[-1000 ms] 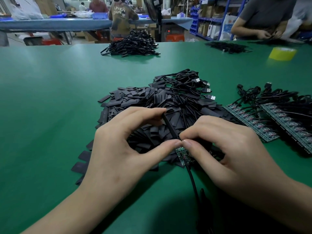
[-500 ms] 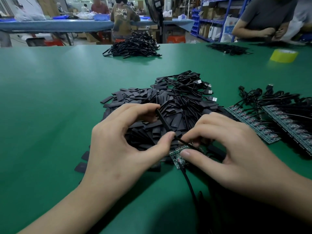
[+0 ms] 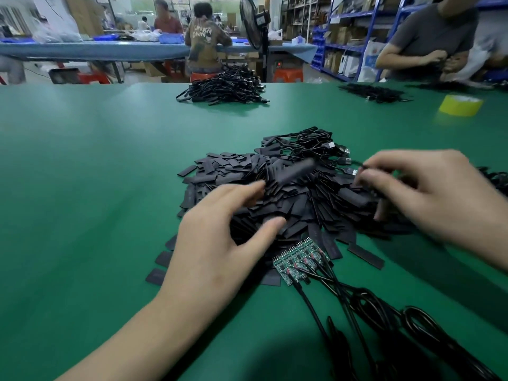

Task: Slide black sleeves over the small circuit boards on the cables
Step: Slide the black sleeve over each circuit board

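At the bottom right of the frame a bunch of cables (image 3: 365, 312) lies on the green table (image 3: 96, 188), and the frame edge cuts off its lower end. Just above, low in the middle, sit the small circuit boards (image 3: 299, 259). They are bare and lie side by side in a green row at the near edge of the pile of black sleeves (image 3: 288, 199). The boards look thin, stiff and easy to snap, so it seems best to hold one by its cable, close to the board. The sleeves look light, flat and soft. One likely needs a pinch on its sides to pop the mouth open. The left hand (image 3: 220, 243) rests on the pile with fingers loose and spread, holding nothing. At the right, the right hand (image 3: 428, 193) has curled fingers and seems to pinch a thin black cable (image 3: 363, 166), but it is blurry and hides what is under it. A dark blurry stick shape (image 3: 297, 171) above the pile is hard to name. Behind lie USB plugs (image 3: 346, 160). Far off are another heap of cables (image 3: 225, 86), a roll of yellow tape (image 3: 460, 105) and a person in a grey shirt (image 3: 428, 37), cut off at the top.
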{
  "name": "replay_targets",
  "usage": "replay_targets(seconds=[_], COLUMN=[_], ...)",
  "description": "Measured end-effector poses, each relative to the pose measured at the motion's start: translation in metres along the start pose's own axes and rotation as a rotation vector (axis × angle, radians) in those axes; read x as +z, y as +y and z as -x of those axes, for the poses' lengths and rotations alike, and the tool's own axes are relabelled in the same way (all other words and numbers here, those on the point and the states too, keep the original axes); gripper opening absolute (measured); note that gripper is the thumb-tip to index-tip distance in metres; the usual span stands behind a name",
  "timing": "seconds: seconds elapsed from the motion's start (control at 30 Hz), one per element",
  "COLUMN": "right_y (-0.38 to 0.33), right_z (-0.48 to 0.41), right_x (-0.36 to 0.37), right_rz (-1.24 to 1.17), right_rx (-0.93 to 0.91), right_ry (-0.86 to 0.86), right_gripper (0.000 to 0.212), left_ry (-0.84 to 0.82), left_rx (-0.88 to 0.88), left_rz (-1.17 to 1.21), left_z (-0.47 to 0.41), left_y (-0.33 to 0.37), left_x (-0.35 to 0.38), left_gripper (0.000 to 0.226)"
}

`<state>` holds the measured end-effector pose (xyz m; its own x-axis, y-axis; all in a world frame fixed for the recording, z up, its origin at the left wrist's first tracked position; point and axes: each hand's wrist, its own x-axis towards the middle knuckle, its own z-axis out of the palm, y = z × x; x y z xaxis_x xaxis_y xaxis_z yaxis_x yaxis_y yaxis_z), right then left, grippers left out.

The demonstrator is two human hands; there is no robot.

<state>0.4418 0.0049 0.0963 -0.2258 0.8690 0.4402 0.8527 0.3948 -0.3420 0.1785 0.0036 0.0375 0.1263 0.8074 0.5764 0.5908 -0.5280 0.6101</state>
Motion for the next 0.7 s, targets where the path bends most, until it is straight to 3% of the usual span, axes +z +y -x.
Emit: replay_targets(seconds=[0.13,0.4,0.57,0.7], right_y=[0.030,0.081,0.075,0.043], right_z=[-0.064,-0.209,-0.221,-0.180], right_x=[-0.006,0.064,0.088,0.079], right_rz=[0.145,0.347,0.416,0.261], right_rx=[0.051,0.057,0.083,-0.014], right_ry=[0.039,-0.113,-0.159,-0.080], right_gripper=[0.020,0.022,0.033,0.023], left_ry=[-0.156,-0.318,-0.348,-0.376], left_rx=[0.086,0.155,0.152,0.128], left_rz=[-0.165,-0.388,-0.416,-0.387], left_z=[0.003,0.007,0.006,0.006], left_y=[0.003,0.011,0.013,0.013], left_x=[0.005,0.004,0.000,0.002], left_gripper=[0.033,0.061,0.069,0.071])
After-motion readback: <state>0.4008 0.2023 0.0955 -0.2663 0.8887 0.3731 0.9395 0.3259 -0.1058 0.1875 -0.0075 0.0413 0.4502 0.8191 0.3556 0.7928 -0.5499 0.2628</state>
